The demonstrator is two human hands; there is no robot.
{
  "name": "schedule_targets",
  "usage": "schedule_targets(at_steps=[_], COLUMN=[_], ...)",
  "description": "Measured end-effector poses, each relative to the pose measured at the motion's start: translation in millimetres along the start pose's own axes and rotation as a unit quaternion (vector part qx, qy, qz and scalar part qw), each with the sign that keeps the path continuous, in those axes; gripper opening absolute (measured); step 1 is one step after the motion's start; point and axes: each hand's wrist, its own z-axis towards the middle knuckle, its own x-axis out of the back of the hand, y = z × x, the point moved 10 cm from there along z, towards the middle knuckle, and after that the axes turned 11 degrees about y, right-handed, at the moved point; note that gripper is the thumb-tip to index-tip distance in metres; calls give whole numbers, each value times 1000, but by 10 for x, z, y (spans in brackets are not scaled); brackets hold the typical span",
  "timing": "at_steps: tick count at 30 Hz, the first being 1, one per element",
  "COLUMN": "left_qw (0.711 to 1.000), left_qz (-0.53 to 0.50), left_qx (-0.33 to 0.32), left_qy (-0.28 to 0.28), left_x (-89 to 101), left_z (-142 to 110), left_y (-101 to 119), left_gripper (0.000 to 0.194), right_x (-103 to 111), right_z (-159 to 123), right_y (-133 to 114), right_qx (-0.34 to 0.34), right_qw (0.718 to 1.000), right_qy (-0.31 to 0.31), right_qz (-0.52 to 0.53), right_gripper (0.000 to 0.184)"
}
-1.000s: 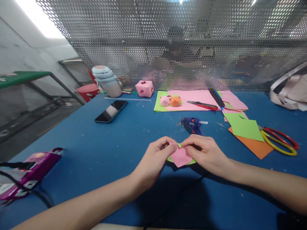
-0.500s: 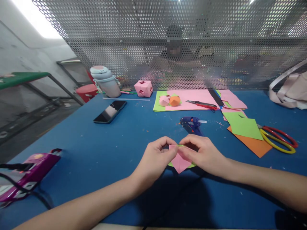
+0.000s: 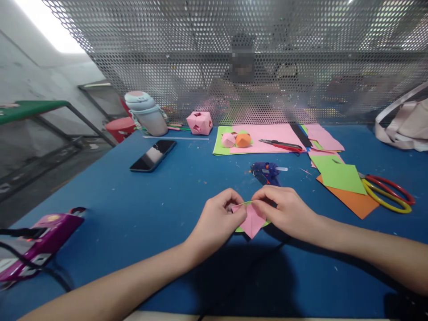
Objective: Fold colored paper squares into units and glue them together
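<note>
Between my two hands is a folded pink and green paper piece (image 3: 251, 221), its pink point hanging down toward me and green edges showing at both sides. My left hand (image 3: 219, 219) pinches its upper left edge between thumb and fingers. At the upper right edge, my right hand (image 3: 285, 209) pinches the same paper. The fingertips partly hide the folds. Just beyond my hands lies a blue hot glue gun (image 3: 266, 171) with a clear glue stick in its back end.
Pink sheets (image 3: 257, 133) bear a utility knife (image 3: 281, 145) and small pink and orange paper shapes. Green squares (image 3: 344, 178) and scissors (image 3: 389, 193) lie right. A phone (image 3: 154, 155), bottle (image 3: 147, 115), pink paper ball (image 3: 199, 123) and purple power strip (image 3: 47, 240) are left.
My right hand has shifted slightly, with its fingertips a little farther from the left ones. The pink paper has tilted a little, and its lower point sits slightly higher.
</note>
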Motion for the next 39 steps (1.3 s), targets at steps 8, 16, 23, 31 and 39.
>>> schedule_targets(at_steps=[8,16,23,31,39], left_qw=[1000,991,978,994,992], left_qz=[11,-98,-163,-101,-114], left_qx=[-13,84,127,51,48], left_qy=[3,41,-38,0,0], left_x=[6,37,-189,-52,-71], left_z=[26,38,-80,3,4], left_y=[51,-124,-122,-44,-41], left_gripper=[15,14,17,22,20], right_x=[6,-21,20,-35,-20], right_z=[-46,-6,30,8,-19], right_y=[-50,118,157,199,224], right_qx=[30,-66,-47,-75,-64], right_qw=[999,997,998,996,996], right_qy=[12,22,29,5,29], right_qz=[18,26,7,41,57], right_gripper=[17,9,12,18,23])
